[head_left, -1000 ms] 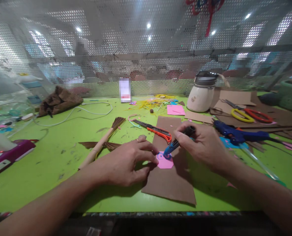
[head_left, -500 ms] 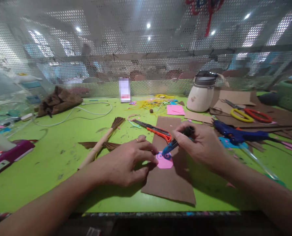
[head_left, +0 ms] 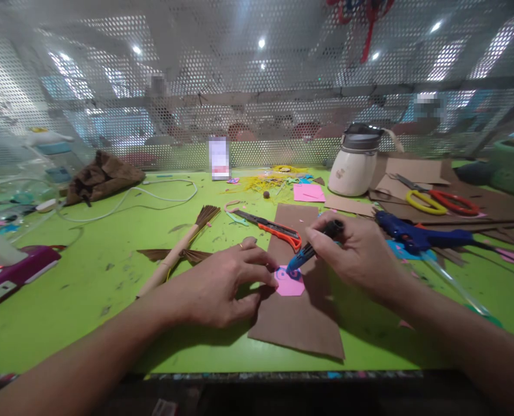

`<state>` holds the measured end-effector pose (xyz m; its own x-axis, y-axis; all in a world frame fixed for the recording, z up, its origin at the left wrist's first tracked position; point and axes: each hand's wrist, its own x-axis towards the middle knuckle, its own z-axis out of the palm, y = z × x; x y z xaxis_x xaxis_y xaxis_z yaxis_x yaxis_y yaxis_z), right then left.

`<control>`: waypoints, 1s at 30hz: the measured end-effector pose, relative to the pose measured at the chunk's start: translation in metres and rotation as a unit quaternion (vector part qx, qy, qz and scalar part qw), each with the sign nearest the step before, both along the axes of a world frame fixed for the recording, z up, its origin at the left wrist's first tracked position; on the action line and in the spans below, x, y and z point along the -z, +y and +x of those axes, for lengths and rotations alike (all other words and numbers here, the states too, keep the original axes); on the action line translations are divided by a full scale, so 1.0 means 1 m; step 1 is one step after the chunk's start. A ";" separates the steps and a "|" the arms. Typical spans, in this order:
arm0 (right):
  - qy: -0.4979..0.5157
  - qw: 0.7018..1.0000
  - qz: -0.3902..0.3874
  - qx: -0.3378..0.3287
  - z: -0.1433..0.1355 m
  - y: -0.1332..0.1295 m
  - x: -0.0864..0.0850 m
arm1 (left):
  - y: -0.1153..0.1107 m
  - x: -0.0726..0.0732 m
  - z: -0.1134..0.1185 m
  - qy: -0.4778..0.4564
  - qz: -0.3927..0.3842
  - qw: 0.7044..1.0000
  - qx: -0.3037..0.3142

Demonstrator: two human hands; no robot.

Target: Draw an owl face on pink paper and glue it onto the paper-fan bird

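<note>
My right hand [head_left: 356, 254] grips a blue marker [head_left: 309, 249], its tip down on a small pink paper piece [head_left: 290, 287]. Blue ring-shaped marks show along the paper's upper part. The paper lies on a strip of brown cardboard [head_left: 298, 332]. My left hand [head_left: 235, 283] rests flat beside it, fingertips touching the pink paper's left edge, fingers stretched out. Just above the paper, an orange utility knife [head_left: 278, 228] lies across the cardboard. Left of my left hand lies a rolled brown paper stick [head_left: 170, 260] with fanned, pleated ends.
A blue glue gun [head_left: 421, 234], red and yellow scissors [head_left: 443, 202] and a white jug [head_left: 354, 162] stand or lie on the right. A phone [head_left: 219, 159] leans at the back. On the left are a purple power strip [head_left: 27, 271] and a brown cloth bag [head_left: 103, 179].
The marker tip has shifted very slightly to the right on the pink paper, with my right hand. My left hand stays in place.
</note>
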<state>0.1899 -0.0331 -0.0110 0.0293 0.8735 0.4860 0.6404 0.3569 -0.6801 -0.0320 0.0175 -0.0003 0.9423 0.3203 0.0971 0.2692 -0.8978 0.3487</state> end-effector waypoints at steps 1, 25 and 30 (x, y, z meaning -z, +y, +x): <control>-0.003 1.000 0.001 -0.004 0.000 0.000 0.000 | 0.000 0.000 0.000 -0.002 0.000 1.000 -0.002; 0.013 1.000 -0.016 -0.009 -0.001 -0.003 -0.001 | 0.000 0.000 -0.001 0.006 -0.010 1.000 -0.007; 0.031 0.999 0.003 0.019 -0.001 -0.003 -0.002 | 0.000 -0.001 -0.002 0.013 -0.012 1.000 -0.006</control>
<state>0.1892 -0.0363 -0.0094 0.0914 0.8685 0.4872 0.6105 0.3376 -0.7164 -0.0335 0.0175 0.0006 0.9404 0.3340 0.0638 0.2900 -0.8857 0.3626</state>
